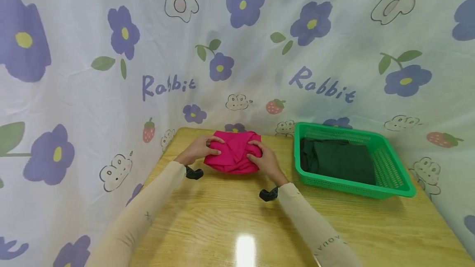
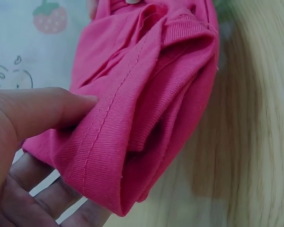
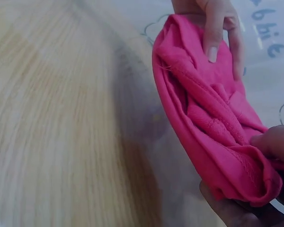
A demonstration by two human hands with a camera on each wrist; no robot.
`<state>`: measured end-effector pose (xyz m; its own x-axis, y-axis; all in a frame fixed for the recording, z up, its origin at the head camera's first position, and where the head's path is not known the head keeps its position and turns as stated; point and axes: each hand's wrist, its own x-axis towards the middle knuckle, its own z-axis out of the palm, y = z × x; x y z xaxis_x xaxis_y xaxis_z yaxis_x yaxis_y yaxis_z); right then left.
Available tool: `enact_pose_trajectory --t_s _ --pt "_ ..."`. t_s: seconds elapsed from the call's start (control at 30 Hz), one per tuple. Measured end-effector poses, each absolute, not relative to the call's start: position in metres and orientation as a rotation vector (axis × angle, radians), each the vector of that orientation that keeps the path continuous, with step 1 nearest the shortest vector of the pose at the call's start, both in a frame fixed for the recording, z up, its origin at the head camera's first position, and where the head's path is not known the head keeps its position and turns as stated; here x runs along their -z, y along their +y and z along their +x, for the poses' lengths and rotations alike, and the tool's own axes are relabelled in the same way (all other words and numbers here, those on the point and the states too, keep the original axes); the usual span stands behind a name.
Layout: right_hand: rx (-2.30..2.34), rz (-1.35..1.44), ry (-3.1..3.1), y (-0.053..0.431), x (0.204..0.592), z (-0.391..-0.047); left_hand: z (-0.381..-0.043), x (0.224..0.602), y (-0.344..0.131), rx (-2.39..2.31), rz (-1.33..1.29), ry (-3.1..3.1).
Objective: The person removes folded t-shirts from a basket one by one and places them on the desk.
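We see a bundled pink garment (image 1: 233,153) near the far edge of the wooden surface (image 1: 230,217), held between the two hands. In the left wrist view the pink garment (image 2: 146,104) shows a stitched hem and a ribbed edge, folded over on itself in thick layers. The left hand (image 1: 198,148) pinches one end of it: its thumb (image 2: 42,111) presses on top of the hem while the fingers (image 2: 33,189) curl beneath the fabric. The right hand (image 1: 264,160) grips the opposite end in the same way; in the right wrist view its thumb (image 3: 272,142) lies on top of the pink garment (image 3: 213,132) and the fingers (image 3: 227,210) close under it. In that same view the left hand (image 3: 217,28) shows at the far end of the cloth, fingers bent over the top edge. Whether the bundle rests on the surface or is lifted just off it, we cannot tell.

Well apart from the right hand, on its outer side, stands a green basket (image 1: 393,168) with a dark folded cloth (image 1: 341,160) lying inside it. Both arms wear pale sleeves (image 1: 141,221). A flowered curtain (image 1: 111,73) printed with rabbits and strawberries hangs around the surface, just beyond the hands.
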<state>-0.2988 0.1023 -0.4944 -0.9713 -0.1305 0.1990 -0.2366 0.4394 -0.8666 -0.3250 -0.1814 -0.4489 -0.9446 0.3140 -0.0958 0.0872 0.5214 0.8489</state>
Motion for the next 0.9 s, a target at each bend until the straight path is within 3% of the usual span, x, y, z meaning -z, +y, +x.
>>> enact_pose_trajectory --t_s 0.9 --pt "-1.523 0.501 -2.677 0.043 0.513 -0.302 -0.307 0.454 -0.232 -1.339 0.165 2.626"
